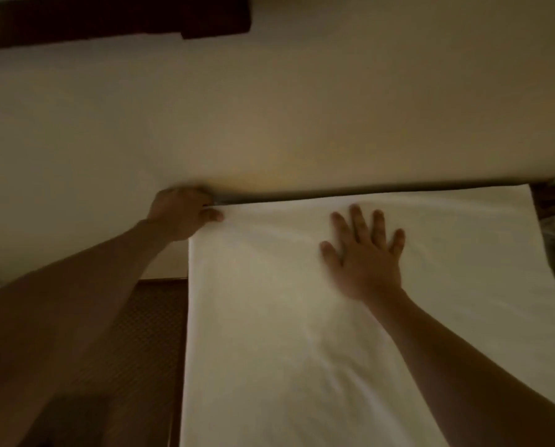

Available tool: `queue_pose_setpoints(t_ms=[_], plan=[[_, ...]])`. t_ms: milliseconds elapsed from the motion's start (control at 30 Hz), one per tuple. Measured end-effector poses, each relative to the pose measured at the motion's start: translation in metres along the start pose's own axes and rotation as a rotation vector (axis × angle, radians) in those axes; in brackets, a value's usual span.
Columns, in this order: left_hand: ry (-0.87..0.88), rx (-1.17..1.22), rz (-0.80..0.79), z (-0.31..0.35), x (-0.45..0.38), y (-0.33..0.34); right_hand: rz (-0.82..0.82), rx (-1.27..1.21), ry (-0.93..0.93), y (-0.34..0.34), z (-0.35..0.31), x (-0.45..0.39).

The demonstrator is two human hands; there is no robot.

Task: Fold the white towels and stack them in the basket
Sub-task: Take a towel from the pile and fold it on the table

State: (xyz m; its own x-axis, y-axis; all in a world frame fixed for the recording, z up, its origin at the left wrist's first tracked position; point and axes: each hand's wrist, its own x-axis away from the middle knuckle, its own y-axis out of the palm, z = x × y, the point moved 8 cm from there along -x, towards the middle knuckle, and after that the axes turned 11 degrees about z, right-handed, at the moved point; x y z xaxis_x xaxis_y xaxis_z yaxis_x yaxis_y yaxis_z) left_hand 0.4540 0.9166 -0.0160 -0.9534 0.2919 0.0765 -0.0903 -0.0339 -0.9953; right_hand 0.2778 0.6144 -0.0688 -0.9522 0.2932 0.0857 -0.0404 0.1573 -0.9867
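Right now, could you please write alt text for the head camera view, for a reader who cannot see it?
A person's left hand pinches the far left corner of a white towel spread flat, while the right hand presses on it with straight fingers. The room is dim, and no basket is visible.

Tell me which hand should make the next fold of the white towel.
Probably left. The left hand already pinches the towel at its far left corner; the right hand lies flat on it, fingers spread, pinning it.
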Motion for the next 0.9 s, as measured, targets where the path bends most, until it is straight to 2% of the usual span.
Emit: queue_pose_setpoints(t_ms=[33, 100, 133, 167, 300, 433, 567, 667, 733, 833, 867, 900], plan=[[-0.084, 0.011, 0.128, -0.004, 0.010, -0.002, 0.011, 0.008, 0.012, -0.003, -0.001, 0.000], [-0.232, 0.195, 0.388, -0.003, 0.050, -0.010, 0.078, 0.013, 0.050, -0.013, -0.006, 0.018], [-0.250, 0.305, 0.466, 0.007, 0.076, -0.010, 0.118, -0.012, 0.059, -0.018, -0.011, 0.037], [-0.218, 0.368, 0.476, 0.025, 0.107, -0.005, 0.145, -0.046, 0.052, -0.020, -0.021, 0.064], [0.013, 0.145, 0.086, 0.097, 0.233, 0.061, 0.058, -0.025, -0.057, 0.006, -0.049, 0.177], [0.029, 0.033, 0.061, 0.071, 0.246, 0.076, -0.004, 0.054, -0.044, 0.016, -0.002, 0.191], [0.056, 0.002, 0.049, 0.065, 0.236, 0.074, 0.024, 0.066, 0.096, 0.006, 0.051, 0.195], [-0.059, -0.011, 0.081, 0.066, 0.260, 0.069, 0.032, 0.021, 0.173, 0.001, 0.059, 0.223], [-0.051, 0.037, 0.094, 0.100, 0.315, 0.069, 0.042, -0.006, 0.091, 0.001, 0.036, 0.267], [0.111, 0.097, 0.049, 0.150, 0.403, 0.085, -0.009, -0.012, -0.124, 0.020, -0.004, 0.330], [0.097, 0.091, 0.038, 0.138, 0.410, 0.090, -0.039, -0.004, -0.137, 0.024, -0.004, 0.333], [0.094, 0.074, 0.070, 0.141, 0.441, 0.087, -0.002, 0.003, -0.118, 0.018, 0.027, 0.364]])
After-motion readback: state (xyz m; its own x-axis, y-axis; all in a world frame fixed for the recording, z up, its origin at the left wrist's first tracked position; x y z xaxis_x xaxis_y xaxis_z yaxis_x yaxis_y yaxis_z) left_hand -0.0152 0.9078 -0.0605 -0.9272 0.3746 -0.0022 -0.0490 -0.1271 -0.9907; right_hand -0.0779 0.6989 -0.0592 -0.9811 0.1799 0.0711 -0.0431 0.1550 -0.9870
